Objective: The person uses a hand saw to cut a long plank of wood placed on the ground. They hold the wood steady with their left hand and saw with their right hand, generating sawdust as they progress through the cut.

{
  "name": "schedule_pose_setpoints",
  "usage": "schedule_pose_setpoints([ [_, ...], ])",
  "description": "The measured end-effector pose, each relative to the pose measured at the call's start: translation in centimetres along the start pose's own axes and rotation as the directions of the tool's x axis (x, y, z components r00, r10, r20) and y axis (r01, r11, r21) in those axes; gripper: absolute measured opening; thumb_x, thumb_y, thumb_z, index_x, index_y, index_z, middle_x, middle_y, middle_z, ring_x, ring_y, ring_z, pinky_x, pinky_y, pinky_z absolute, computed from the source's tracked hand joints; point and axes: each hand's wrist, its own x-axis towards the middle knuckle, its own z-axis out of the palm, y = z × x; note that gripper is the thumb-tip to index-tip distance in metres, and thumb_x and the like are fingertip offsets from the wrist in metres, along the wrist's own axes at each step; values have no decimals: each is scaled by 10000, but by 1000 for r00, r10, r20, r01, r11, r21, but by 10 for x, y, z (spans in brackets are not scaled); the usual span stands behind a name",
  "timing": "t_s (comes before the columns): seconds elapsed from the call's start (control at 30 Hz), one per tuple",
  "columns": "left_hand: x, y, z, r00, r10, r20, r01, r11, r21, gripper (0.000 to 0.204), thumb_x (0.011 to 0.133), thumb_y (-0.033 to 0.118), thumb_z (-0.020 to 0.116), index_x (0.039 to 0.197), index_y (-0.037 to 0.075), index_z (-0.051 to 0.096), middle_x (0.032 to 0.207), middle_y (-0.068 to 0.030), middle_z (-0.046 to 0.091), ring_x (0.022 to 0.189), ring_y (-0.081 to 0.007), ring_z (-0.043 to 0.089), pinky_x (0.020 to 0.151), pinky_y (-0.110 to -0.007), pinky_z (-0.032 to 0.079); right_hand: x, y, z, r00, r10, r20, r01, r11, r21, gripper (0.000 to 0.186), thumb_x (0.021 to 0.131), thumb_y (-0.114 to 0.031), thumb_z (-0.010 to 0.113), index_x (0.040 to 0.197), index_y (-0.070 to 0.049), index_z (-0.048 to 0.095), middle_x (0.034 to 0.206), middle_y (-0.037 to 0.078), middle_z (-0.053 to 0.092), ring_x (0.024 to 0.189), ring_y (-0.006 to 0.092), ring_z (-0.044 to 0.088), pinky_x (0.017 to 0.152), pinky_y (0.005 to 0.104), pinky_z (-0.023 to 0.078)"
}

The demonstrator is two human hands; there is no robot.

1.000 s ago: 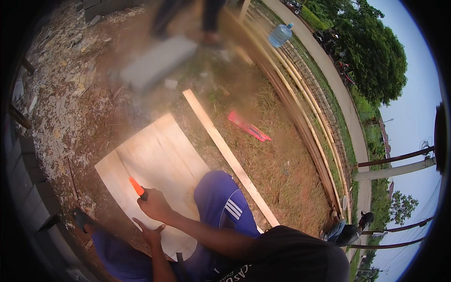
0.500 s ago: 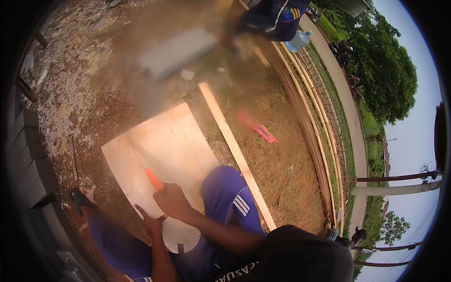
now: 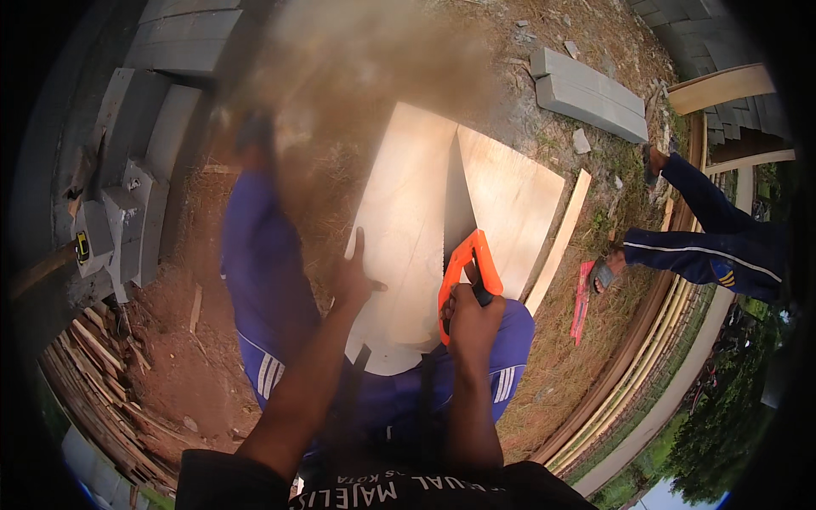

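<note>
A pale plywood sheet [image 3: 399,221] lies across my knees and reaches away from me. My right hand [image 3: 474,319] is closed round the orange handle [image 3: 486,259] of a handsaw. Its grey blade [image 3: 460,200] points away from me over the sheet, the toothed edge on the left; whether the teeth are in the wood I cannot tell. My left hand [image 3: 353,280] rests on the left side of the sheet with its fingers apart, holding nothing.
A wooden strip [image 3: 559,242] lies right of the sheet. Beyond it are a red narrow object [image 3: 581,302] and another person's legs [image 3: 697,191]. Grey blocks [image 3: 591,98] lie at the far right, more blocks [image 3: 140,212] and a yellow tape measure [image 3: 82,247] at left, and scrap wood [image 3: 93,357] lower left.
The view has swung, bringing the sheet to the middle and the left-hand blocks into sight. The saw's broad side now shows. My right hand still grips it; my left stays on the sheet.
</note>
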Motion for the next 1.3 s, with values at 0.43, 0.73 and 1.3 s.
schedule_pose_setpoints([
  [0.43,8,-4,11,997,55,-47,-56,998,-13,1497,583,373,1016,1684,348,3,1473,-369,465,1338,-464,539,1102,-483,472,7,9,-17,1000,13,25,-15,998,66,601,884,-42,558,1466,103,523,681,19,561,501,103,499,470,300,411],
  [0.73,4,6,7,995,87,-54,-91,993,-79,1479,590,318,1018,1686,343,26,1410,-382,492,1320,-477,538,1113,-489,457,172,-55,56,998,-11,61,18,994,-108,255,908,-203,569,720,-34,534,652,1,512,518,105,444,482,325,347],
  [1.3,-1,-3,15,994,57,-88,-63,996,-61,1532,573,293,1030,1674,366,-33,1399,-405,480,1283,-499,554,1083,-514,477,150,-33,53,987,-95,127,116,978,-171,277,842,-151,623,663,39,531,606,146,595,545,218,546,570,444,445],
])
